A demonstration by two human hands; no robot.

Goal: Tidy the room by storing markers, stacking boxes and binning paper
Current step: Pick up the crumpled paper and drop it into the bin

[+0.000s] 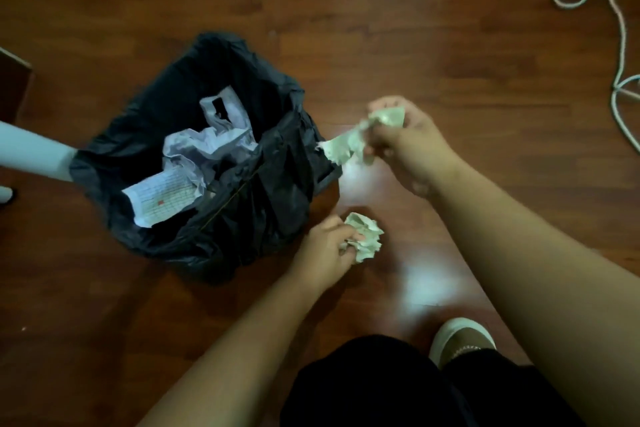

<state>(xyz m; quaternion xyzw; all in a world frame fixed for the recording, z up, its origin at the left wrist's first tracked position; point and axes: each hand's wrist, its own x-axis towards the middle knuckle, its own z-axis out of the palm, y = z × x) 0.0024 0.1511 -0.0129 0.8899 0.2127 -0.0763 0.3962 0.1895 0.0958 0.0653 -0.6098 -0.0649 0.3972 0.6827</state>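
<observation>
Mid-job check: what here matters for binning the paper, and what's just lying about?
Job:
- crumpled paper in right hand
- paper ball in left hand
- bin with black liner, paper already inside

Lying about:
- white cable
- white furniture leg

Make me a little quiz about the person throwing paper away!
1. True or false: both hands hold crumpled paper.
2. What lines the bin? A) black bag B) blue cloth C) nothing
3. Fill in: the cable on the floor is ____.

Key:
1. True: left hand grips one paper ball, right hand grips another crumpled paper.
2. A: black bag, paper inside.
3. White.
</observation>
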